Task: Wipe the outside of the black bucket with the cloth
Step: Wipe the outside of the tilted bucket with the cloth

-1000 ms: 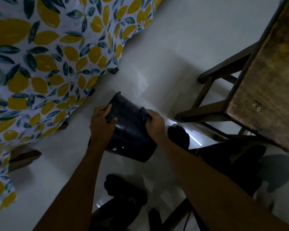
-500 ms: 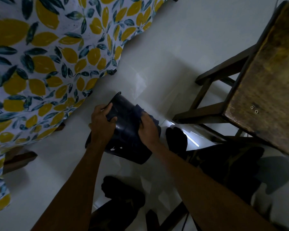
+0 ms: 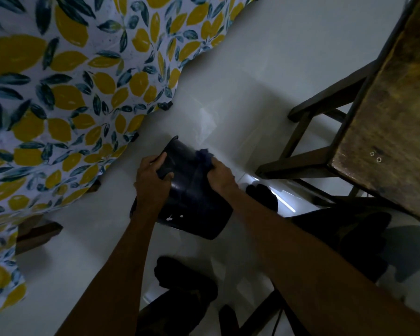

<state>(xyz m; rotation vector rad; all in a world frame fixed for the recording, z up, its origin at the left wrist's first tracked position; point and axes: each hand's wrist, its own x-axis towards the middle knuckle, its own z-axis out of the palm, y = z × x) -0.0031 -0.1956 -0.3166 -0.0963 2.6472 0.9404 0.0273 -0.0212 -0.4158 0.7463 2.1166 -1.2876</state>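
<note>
A black bucket (image 3: 192,195) is lying tilted over a pale, glossy floor (image 3: 240,98), its rim toward the top of the view and its base toward the person. Whether it is touching the floor cannot be told. The left hand (image 3: 152,183) is gripping its left side, thumb curled over the wall near the rim. The right hand (image 3: 220,174) is pressing a dark cloth (image 3: 203,156) against the upper right of the outer wall, fingers curled round the bunched fabric. A few white flecks are showing near the bucket's base.

The floor is reflecting soft light, with one bright streak just right of the bucket. A tablecloth (image 3: 58,93) printed with yellow lemons and dark leaves is hanging over the upper left, its wavy hem ending near the bucket. A dark wooden piece is poking out beneath it at the left. A worn wooden stool (image 3: 386,117) is standing at the right, its legs and rungs on the floor. The room is looking dim. Dark shapes are lying low in the view between and below the arms; what they are cannot be told.
</note>
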